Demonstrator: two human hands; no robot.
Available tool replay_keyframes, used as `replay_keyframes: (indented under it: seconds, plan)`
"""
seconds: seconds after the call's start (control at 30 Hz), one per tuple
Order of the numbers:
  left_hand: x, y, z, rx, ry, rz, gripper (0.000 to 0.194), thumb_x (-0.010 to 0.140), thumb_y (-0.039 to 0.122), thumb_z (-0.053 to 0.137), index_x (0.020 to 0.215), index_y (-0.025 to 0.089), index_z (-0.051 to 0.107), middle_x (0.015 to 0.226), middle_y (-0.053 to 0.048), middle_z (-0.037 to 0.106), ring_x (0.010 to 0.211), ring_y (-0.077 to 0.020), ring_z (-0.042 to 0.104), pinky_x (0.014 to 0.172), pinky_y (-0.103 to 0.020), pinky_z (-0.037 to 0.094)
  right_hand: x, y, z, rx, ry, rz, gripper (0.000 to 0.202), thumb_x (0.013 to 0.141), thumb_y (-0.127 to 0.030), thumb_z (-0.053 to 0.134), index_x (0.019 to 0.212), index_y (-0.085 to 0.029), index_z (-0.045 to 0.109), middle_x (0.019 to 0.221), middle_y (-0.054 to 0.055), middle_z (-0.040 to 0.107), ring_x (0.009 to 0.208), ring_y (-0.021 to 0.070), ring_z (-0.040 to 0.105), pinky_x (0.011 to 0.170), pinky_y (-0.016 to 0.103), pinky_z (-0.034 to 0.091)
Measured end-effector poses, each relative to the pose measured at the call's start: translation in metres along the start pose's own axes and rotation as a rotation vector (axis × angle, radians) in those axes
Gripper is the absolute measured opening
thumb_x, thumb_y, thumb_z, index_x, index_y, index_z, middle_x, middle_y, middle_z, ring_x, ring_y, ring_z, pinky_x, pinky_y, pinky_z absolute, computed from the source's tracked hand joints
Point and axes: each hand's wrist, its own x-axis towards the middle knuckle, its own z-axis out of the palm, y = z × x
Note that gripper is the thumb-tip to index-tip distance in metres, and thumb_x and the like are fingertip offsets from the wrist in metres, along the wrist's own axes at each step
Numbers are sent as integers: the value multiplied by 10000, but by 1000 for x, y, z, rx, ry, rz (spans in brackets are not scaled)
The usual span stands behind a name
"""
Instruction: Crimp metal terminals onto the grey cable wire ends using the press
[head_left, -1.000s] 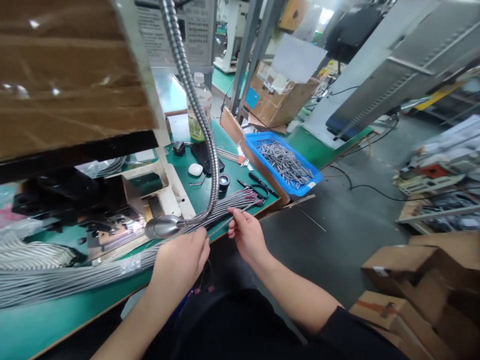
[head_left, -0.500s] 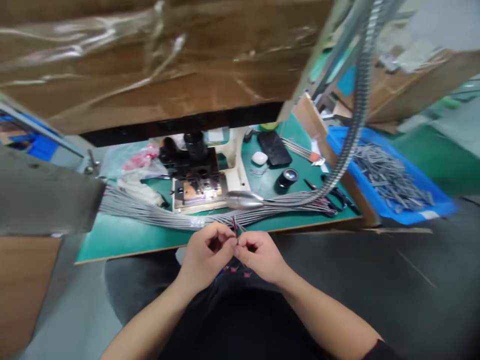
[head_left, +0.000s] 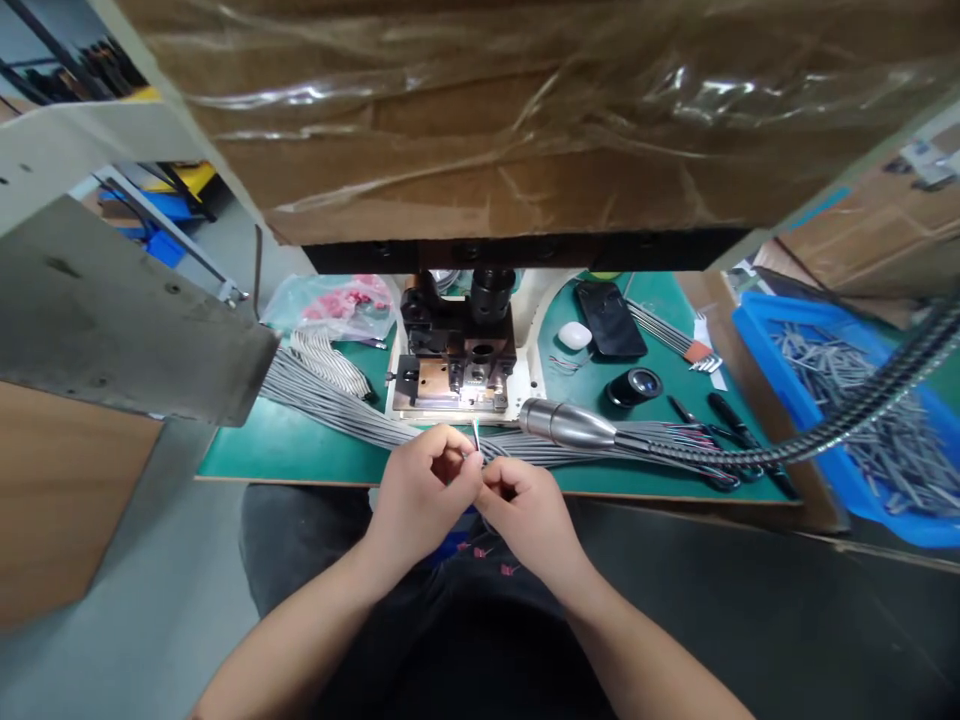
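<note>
My left hand (head_left: 431, 490) and my right hand (head_left: 529, 510) meet in front of the table edge, thumbs and forefingers pinched together. Between their fingertips is a cable end with thin coloured wires (head_left: 475, 434) sticking up; the rest of it is hidden by my fingers. Just beyond lies a long bundle of grey cables (head_left: 352, 415) across the table. Behind the bundle stands a crimping machine (head_left: 457, 370), its lit working area facing me. A metal gooseneck lamp (head_left: 566, 424) points at it from the right.
On the green table (head_left: 240, 450) are a black phone (head_left: 611, 318), a white case (head_left: 574, 335), a black loupe (head_left: 634, 387), hex keys (head_left: 671, 335) and dark-handled tools (head_left: 731, 420). A blue bin (head_left: 757, 315) of grey pieces stands right. Taped cardboard (head_left: 487, 130) hangs overhead. Small red pieces (head_left: 480, 552) lie on my lap.
My view has swung, so the table and machine sit more squarely ahead. Both hands stay pinched together at the cable end, whose wires now tilt slightly differently and show lighter colours.
</note>
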Motion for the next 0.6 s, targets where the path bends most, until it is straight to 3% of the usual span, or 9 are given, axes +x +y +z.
replay_keyframes:
  seconds: [0.23, 0.3, 0.4, 0.5, 0.6]
  plan:
    - [3, 10, 4, -28, 57, 30, 89, 785, 140, 595, 721, 197, 574, 594, 72, 525, 532, -85, 465, 520, -204, 360, 0, -2, -1, 72, -43, 52, 212, 800, -314, 723, 673, -190, 607, 567, -50, 510, 512, 96, 433, 472, 211, 331]
    - [3, 11, 3, -33, 78, 34, 103, 780, 125, 588, 710, 196, 563, 600, 69, 518, 541, -87, 455, 523, -206, 357, 1, -3, -3, 148, -77, 50, 148, 829, -333, 701, 824, -192, 657, 595, -51, 532, 522, 105, 475, 488, 216, 368]
    - [5, 11, 0, -33, 96, 48, 138, 786, 105, 573, 684, 194, 547, 597, 66, 496, 552, -89, 442, 536, -214, 354, 6, -9, -8, 248, -44, -29, 237, 893, -396, 638, 1036, -207, 644, 612, -55, 551, 533, 121, 520, 530, 238, 427]
    - [7, 10, -2, -36, 83, 65, 163, 801, 105, 576, 672, 193, 532, 606, 62, 490, 570, -92, 447, 553, -219, 360, 16, -21, -13, 194, -28, -76, 214, 892, -419, 646, 856, -210, 619, 612, -44, 532, 534, 115, 490, 527, 242, 423]
    - [7, 9, -1, -28, 64, 82, 169, 822, 120, 579, 683, 195, 521, 619, 61, 491, 587, -95, 455, 571, -222, 371, 26, -32, -17, 69, -42, -83, 315, 880, -396, 659, 664, -215, 517, 586, -49, 458, 512, 100, 411, 475, 235, 362]
